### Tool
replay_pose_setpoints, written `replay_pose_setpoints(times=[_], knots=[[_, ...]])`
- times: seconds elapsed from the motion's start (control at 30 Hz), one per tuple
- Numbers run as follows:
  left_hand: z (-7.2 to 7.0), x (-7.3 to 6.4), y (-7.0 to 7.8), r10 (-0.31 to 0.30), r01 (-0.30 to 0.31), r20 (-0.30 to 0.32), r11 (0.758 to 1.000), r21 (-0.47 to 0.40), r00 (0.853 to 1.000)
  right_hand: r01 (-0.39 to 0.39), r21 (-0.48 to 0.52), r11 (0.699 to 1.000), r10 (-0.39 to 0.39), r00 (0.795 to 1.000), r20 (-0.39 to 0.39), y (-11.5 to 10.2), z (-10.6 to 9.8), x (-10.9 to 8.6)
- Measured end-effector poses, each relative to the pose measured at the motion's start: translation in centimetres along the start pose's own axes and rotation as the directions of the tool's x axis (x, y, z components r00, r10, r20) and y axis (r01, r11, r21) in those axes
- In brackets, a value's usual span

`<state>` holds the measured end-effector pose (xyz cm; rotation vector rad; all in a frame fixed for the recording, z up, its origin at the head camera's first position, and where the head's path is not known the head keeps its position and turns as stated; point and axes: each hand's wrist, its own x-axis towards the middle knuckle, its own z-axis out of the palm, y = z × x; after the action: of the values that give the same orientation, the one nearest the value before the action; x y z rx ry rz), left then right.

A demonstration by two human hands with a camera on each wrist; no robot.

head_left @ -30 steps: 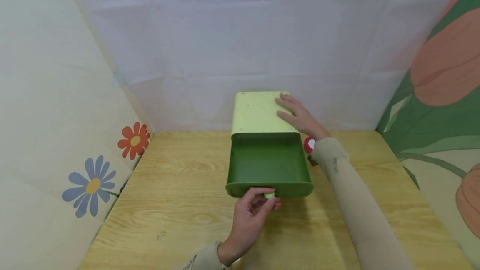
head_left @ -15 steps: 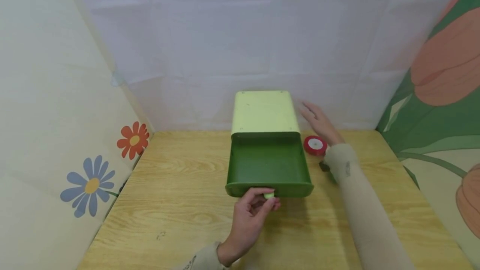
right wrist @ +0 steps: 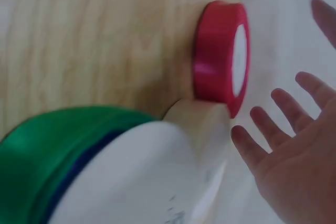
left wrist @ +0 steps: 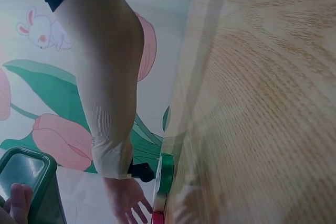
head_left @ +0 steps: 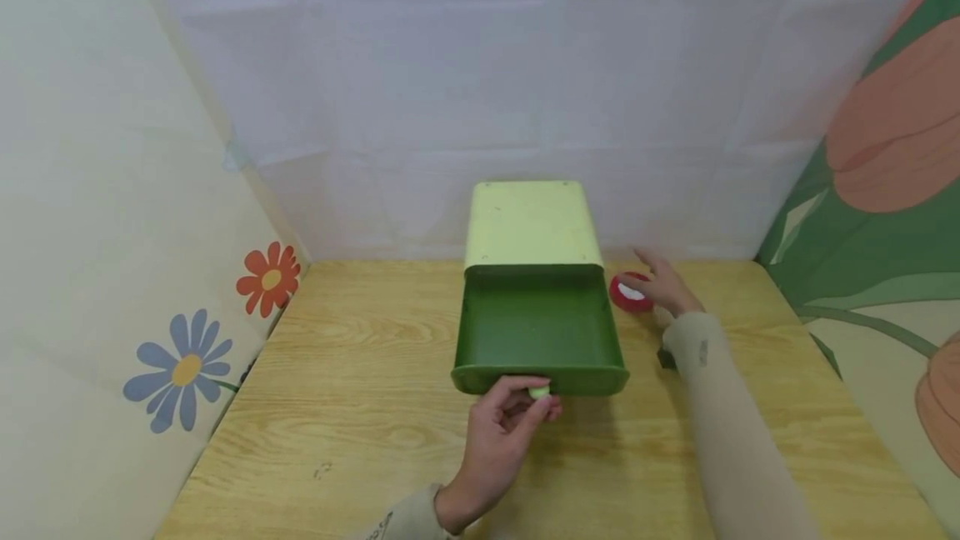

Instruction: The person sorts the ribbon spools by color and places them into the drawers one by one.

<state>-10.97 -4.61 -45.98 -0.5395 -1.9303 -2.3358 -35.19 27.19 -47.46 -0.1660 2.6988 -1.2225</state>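
Note:
My left hand [head_left: 491, 448] pinches the pale round knob [head_left: 538, 392] on the front of a dark green drawer [head_left: 480, 379]. The drawer is pulled out of a light green box [head_left: 532, 223], and nothing lies in it. My right hand [head_left: 670, 286] hovers with spread fingers over a red ribbon roll [right wrist: 212, 51], right of the box. In the right wrist view, the fingers are apart from the rolls and hold nothing. A cream roll [right wrist: 189, 121] and a green ribbon roll [right wrist: 63, 145] with a white face lie nearer; the right sleeve mostly hides them in the head view.
The wooden table [head_left: 360, 407] carries the box near its back edge. Behind it hangs a white sheet [head_left: 420, 90]. Side walls with painted flowers [head_left: 186, 372] bound the table left and right.
My right hand has left the top of the box and moved right and down to above the red ribbon roll. My left hand and the drawer have stayed in place.

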Motion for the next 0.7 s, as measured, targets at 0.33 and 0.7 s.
replay_pose_setpoints(times=[0.33, 0.7], knots=[[-0.1, 0.0, -0.2, 0.007, -0.007, -0.005, 1.000, 0.000, 1.000, -0.070, -0.012, 0.998, 0.070, 0.997, 0.024, 1.3, 0.9, 0.1], [-0.1, 0.0, -0.2, -0.010, 0.010, -0.004, 1.000, -0.004, 1.000, 0.001, -0.138, 0.990, -0.002, 1.000, -0.010, 2.0, 1.3, 0.8]])
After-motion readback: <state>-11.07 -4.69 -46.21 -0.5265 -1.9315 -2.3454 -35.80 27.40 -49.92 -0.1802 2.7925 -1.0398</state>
